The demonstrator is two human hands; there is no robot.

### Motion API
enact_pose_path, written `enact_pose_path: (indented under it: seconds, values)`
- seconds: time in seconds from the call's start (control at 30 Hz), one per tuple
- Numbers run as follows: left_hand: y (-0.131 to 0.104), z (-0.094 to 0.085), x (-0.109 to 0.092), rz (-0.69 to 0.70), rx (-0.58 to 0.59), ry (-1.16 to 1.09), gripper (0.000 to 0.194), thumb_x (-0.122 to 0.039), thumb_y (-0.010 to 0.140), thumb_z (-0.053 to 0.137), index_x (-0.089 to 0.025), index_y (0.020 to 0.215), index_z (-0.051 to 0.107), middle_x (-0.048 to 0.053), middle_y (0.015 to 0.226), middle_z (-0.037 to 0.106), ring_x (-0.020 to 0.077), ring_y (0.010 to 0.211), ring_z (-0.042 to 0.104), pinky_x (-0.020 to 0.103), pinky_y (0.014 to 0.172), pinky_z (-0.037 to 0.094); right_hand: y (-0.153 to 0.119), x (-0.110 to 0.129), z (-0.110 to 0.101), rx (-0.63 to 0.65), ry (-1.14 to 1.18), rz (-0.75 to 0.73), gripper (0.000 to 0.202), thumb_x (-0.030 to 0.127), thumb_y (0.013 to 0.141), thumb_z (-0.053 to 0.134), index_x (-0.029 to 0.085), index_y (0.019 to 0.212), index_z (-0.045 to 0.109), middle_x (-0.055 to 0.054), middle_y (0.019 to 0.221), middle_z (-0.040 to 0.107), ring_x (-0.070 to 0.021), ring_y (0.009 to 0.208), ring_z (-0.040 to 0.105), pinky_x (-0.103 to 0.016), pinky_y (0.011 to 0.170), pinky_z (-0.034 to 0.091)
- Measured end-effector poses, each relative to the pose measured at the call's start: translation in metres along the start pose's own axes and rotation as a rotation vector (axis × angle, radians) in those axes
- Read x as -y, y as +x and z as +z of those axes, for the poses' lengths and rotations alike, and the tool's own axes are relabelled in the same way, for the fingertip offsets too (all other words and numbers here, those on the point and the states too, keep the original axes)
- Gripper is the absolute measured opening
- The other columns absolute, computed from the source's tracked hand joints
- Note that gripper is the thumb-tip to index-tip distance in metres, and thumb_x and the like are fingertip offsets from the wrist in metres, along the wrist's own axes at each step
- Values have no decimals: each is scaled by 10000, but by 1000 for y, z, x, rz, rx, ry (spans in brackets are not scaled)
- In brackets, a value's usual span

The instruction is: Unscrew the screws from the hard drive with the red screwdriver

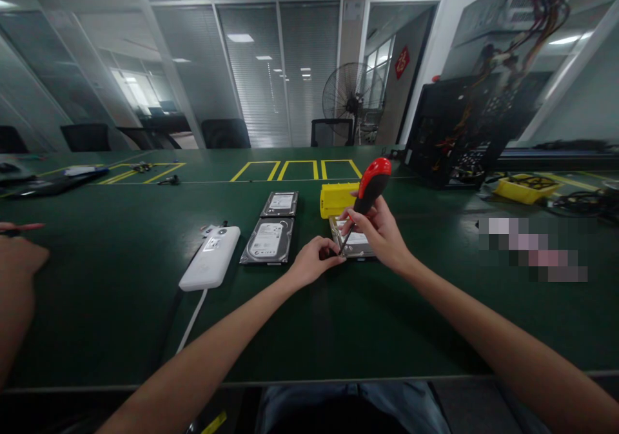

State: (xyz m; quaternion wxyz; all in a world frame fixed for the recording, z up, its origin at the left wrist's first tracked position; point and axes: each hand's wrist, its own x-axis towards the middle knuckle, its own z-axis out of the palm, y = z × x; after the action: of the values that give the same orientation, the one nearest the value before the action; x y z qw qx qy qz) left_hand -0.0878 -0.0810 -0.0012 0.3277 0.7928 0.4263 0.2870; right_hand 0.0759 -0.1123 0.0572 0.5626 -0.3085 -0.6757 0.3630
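My right hand (pixel 382 234) is closed around a screwdriver (pixel 372 186) with a red and black handle. Its shaft slants down to the front left corner of a hard drive (pixel 360 248). At that same corner, my left hand (pixel 314 260) has its fingers pinched together beside the shaft tip; a small dark thing shows there, too small to name. Part of the drive is hidden by my right hand. Behind it stands a yellow plastic box (pixel 336 198). To the left lie two more hard drives, a nearer one (pixel 268 240) and a farther one (pixel 279 204).
A white power bank (pixel 211 258) with a cable lies on the green table (pixel 271 331). Another person's hand (pixel 22 263) holds a pen-like thing at the left edge. An open computer case (pixel 464 131) and a yellow tray (pixel 525 189) stand at the right.
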Motion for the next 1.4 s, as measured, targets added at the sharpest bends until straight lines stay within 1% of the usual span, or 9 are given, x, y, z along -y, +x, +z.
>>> enact_pose_path:
  seconds: [0.27, 0.43, 0.53, 0.67, 0.87, 1.1, 1.2, 1.4]
  values:
    - [0, -1, 2, 23, 2, -21, 270, -388, 726, 663, -169, 882, 638, 28, 886, 575, 143, 752, 520, 261, 690, 413, -1, 1, 1, 12, -31, -16, 336, 292, 873, 490, 219, 1179, 372, -17, 897, 581, -107, 705, 618, -328, 785, 537]
    - [3, -5, 10, 40, 20, -30, 344, -478, 736, 632, -187, 910, 686, 30, 880, 606, 149, 749, 519, 258, 661, 385, -1, 0, 1, 16, -23, -23, 328, 272, 873, 496, 208, 1175, 383, -19, 901, 588, -105, 719, 624, -313, 779, 531]
    - [7, -5, 14, 36, 34, -24, 368, -504, 723, 635, -190, 899, 709, 26, 827, 622, 144, 702, 502, 256, 623, 354, 0, -2, 1, 2, -8, -30, 324, 267, 870, 505, 203, 1167, 392, -16, 883, 592, -105, 707, 625, -312, 767, 527]
    - [9, -4, 14, 24, 24, -28, 371, -497, 706, 652, -185, 894, 723, 16, 738, 604, 135, 652, 460, 254, 595, 316, 0, -2, 2, -1, 12, -37, 311, 258, 864, 518, 204, 1148, 403, -15, 872, 596, -100, 692, 624, -300, 736, 523]
    - [10, -5, 15, 45, 39, -80, 399, -510, 695, 659, -168, 889, 722, 16, 709, 590, 127, 627, 435, 259, 584, 305, -1, 1, 2, 11, -12, -39, 294, 255, 867, 516, 211, 1138, 414, -11, 880, 594, -99, 697, 625, -291, 710, 527]
    - [11, -10, 19, 113, 75, -32, 358, -482, 687, 677, -178, 874, 702, 17, 759, 596, 130, 648, 463, 257, 598, 327, -1, -2, 2, 21, -21, -44, 315, 262, 867, 520, 211, 1157, 406, -8, 885, 594, -103, 714, 634, -295, 729, 530]
    - [11, -11, 18, 119, 75, -13, 344, -464, 674, 692, -181, 869, 698, 15, 765, 588, 131, 652, 469, 256, 600, 335, 0, -2, 3, 21, -10, -45, 327, 263, 868, 519, 216, 1170, 403, -5, 878, 591, -100, 709, 632, -293, 727, 530]
    - [10, -6, 16, 114, 66, -18, 352, -481, 666, 693, -190, 864, 701, 11, 749, 590, 133, 648, 465, 255, 600, 338, 1, -2, 4, 17, -14, -42, 323, 268, 851, 543, 226, 1148, 422, 0, 857, 582, -102, 698, 630, -290, 703, 539]
